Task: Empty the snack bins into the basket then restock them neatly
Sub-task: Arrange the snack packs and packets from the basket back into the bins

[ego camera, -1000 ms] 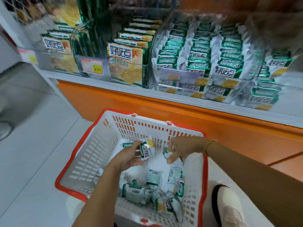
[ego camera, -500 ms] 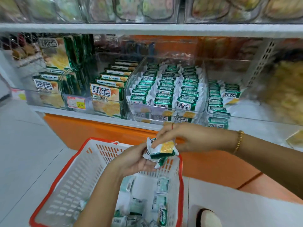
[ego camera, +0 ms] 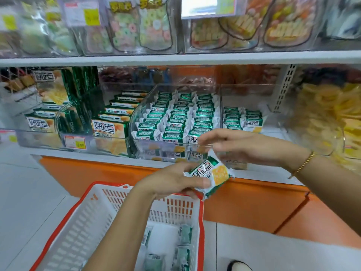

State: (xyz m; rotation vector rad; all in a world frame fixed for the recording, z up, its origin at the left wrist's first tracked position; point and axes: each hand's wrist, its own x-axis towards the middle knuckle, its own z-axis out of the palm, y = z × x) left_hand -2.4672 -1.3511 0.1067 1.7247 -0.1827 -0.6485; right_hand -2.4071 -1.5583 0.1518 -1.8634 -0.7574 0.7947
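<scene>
The left hand (ego camera: 172, 179) grips a small stack of green-and-white cracker packets (ego camera: 212, 173) above the far rim of a red-edged white basket (ego camera: 64, 218), which holds more loose packets (ego camera: 183, 235). The right hand (ego camera: 242, 147) hovers just above the stack, by the front of a clear shelf bin (ego camera: 136, 114) filled with rows of the same packets; its grip is unclear.

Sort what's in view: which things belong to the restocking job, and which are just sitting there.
Job: left hand gripping green snack packets; right hand just above them; basket with loose packets; full clear bin; part-filled bin.
Just sitting there: cracker boxes; price tag; bagged sweets on the upper shelf; yellow snacks.
</scene>
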